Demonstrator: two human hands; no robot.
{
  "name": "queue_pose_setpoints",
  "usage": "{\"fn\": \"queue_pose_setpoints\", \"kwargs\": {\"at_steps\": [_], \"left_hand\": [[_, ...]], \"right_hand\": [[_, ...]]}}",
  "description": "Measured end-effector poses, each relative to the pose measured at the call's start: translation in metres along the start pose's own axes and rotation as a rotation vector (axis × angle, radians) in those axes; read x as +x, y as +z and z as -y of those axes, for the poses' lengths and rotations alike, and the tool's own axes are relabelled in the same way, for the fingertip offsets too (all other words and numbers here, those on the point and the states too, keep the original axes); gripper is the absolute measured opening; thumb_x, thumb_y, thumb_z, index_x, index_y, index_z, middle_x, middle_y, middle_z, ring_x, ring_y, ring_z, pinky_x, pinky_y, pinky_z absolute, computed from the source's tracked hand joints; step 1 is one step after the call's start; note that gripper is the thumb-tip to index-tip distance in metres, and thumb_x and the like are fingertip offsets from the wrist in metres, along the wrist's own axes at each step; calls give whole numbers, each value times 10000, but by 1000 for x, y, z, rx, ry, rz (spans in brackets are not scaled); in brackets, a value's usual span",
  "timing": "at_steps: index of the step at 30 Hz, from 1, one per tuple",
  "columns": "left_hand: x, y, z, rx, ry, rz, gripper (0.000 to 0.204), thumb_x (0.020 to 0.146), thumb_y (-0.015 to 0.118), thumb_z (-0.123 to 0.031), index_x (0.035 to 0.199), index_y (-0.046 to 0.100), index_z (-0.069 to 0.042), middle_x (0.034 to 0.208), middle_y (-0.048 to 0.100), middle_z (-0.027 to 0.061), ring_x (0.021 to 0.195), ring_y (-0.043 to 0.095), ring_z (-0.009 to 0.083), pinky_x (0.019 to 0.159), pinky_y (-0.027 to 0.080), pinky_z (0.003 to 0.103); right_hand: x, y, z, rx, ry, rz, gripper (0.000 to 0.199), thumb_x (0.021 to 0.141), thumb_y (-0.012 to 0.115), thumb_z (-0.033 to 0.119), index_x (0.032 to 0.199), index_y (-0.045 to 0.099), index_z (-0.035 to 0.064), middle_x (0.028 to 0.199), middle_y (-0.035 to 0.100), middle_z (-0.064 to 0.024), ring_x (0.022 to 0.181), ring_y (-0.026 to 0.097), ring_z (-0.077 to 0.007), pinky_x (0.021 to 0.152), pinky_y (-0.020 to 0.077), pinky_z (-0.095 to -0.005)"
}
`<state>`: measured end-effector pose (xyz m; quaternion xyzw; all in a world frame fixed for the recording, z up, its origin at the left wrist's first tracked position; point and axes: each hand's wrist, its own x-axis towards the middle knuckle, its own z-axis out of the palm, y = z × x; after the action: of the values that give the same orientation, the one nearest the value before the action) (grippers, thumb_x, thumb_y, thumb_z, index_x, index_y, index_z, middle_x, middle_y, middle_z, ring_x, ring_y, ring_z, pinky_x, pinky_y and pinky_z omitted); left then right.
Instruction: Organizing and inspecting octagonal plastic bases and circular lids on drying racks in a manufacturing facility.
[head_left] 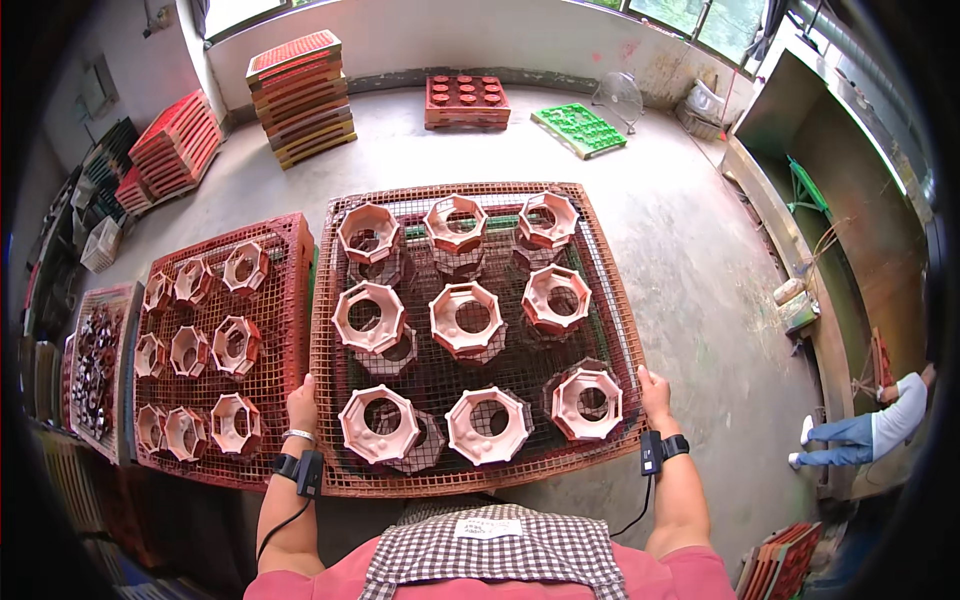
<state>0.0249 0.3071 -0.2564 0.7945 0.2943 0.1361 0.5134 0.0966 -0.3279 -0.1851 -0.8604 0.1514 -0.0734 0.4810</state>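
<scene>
My left hand (302, 403) grips the left edge of a red-brown mesh rack (480, 470), and my right hand (655, 393) has hold of its right edge; both are closed on the frame. Three rows of pale pink octagonal rings stand on the mesh, among them a middle ring (466, 348) and a front ring (555, 405). Through the wire I see more rings on a layer underneath. How far this rack is from the layer below, I cannot tell.
To the left stands another rack (280, 300) of similar rings. Farther back are a tall stack of racks (300, 110), a red rack with round parts (467, 120) and a green rack (580, 138). A person (880, 425) works at a long metal booth (860, 260) on the right.
</scene>
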Motion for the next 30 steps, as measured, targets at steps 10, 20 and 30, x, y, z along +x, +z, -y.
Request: {"fn": "queue_pose_setpoints", "kwargs": {"at_steps": [10,20,30], "left_hand": [[-5,24,4,-31,-68,-21,556,916,451,-412,611,493,51,506,408,58,508,366,145,501,323,363],[-13,25,23,38,-74,-43,586,903,369,-484,781,606,37,704,573,250,700,566,404,642,408,449],[-67,-2,19,97,-93,160,556,912,369,-492,947,608,9,896,627,213,912,591,343,811,434,379]], "right_hand": [[16,10,-26,-24,-11,45,387,907,510,324,850,628,-40,711,599,-11,665,500,-80,617,424,-266],[23,13,-24,-139,-48,166,406,946,441,321,914,614,-44,802,620,-27,734,526,-101,681,438,-276],[6,-14,-35,4,37,240,503,949,396,411,1025,589,-47,921,622,-64,803,560,-148,754,442,-291]]}}
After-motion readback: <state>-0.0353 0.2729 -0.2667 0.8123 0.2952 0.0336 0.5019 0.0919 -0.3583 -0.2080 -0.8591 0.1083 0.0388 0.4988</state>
